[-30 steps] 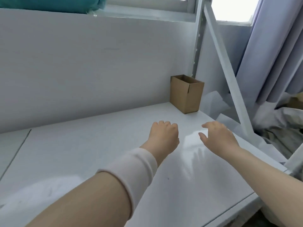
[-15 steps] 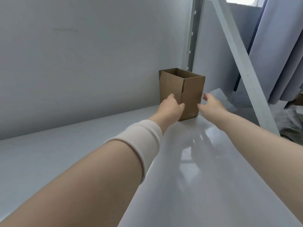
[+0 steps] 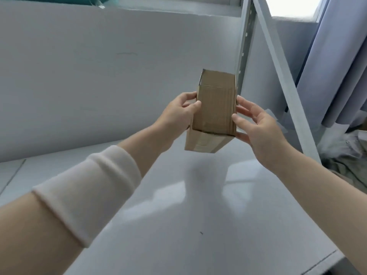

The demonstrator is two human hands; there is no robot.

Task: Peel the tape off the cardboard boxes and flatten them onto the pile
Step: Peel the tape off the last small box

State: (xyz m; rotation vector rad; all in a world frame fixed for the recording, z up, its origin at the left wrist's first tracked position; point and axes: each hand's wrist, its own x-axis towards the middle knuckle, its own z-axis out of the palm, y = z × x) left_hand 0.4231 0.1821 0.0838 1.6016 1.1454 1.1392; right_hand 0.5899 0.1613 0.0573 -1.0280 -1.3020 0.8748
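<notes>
Glossy white shelf board (image 3: 178, 225) fills the lower view; a white perforated metal upright (image 3: 244, 46) stands at about 1 o'clock, with grey-blue curtains (image 3: 337, 56) at 2 o'clock.

Small brown corrugated cardboard box (image 3: 215, 110) is held in the air above the board, clear of it, just past centre toward 12 o'clock. Long axis runs roughly away from the wearer, the far end higher, the near end tipped down and showing its bottom face.

Left hand (image 3: 176, 116) grips the box's 9 o'clock side, thumb on the upper face. Right hand (image 3: 258, 126) holds the 3 o'clock side, fingers spread along the edge. Both are about equally near.

Judgement: tape lies on the lower near face; a pale strip shows there, too faint to be sure. The next move needs that face turned up.

No brand, label or legible writing visible.
</notes>
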